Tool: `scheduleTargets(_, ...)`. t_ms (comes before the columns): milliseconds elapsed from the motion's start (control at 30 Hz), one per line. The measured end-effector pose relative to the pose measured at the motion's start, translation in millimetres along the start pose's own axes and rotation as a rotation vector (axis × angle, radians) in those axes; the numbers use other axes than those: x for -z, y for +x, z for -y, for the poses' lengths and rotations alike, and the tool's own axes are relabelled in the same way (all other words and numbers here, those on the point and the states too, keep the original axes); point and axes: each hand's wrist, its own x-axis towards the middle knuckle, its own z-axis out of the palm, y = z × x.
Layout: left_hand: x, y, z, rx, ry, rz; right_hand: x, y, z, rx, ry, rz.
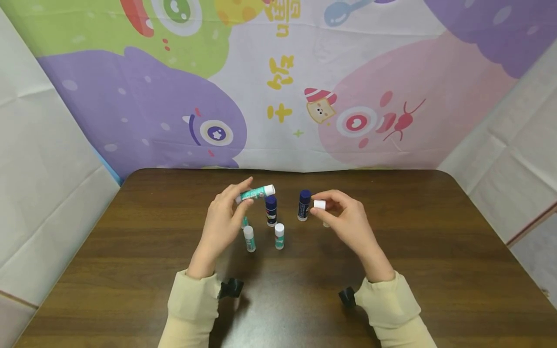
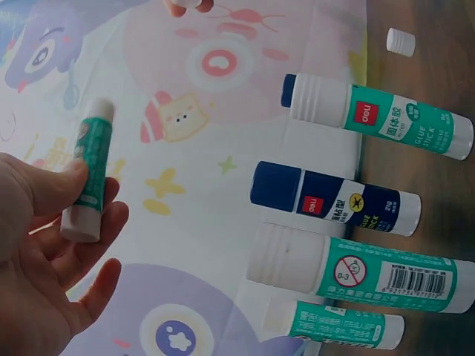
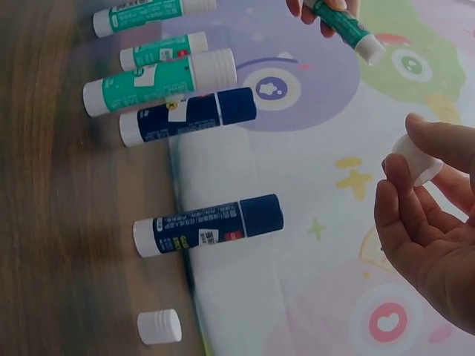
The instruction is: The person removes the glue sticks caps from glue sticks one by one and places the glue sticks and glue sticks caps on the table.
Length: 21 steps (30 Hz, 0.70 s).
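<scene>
Your left hand point(image 2: 48, 259) pinches a teal-labelled glue stick point(image 2: 93, 157), tilted above the table point(image 1: 143, 241); your right hand point(image 3: 434, 248) pinches a white cap point(image 3: 421, 162). Best steady both, clear of the standing glue sticks point(image 1: 279, 238).

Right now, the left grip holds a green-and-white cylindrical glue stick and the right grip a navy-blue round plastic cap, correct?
Wrong colour: the right grip holds a white round plastic cap, as the right wrist view shows. The left grip does hold that glue stick.
</scene>
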Motion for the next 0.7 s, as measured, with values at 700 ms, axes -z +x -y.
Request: scheduleTargets(700,4.5,-6.0,10.6,0.166,-0.197,-0.114,12.4,3.0,-23.1,-0.077,-0.178,-0.003)
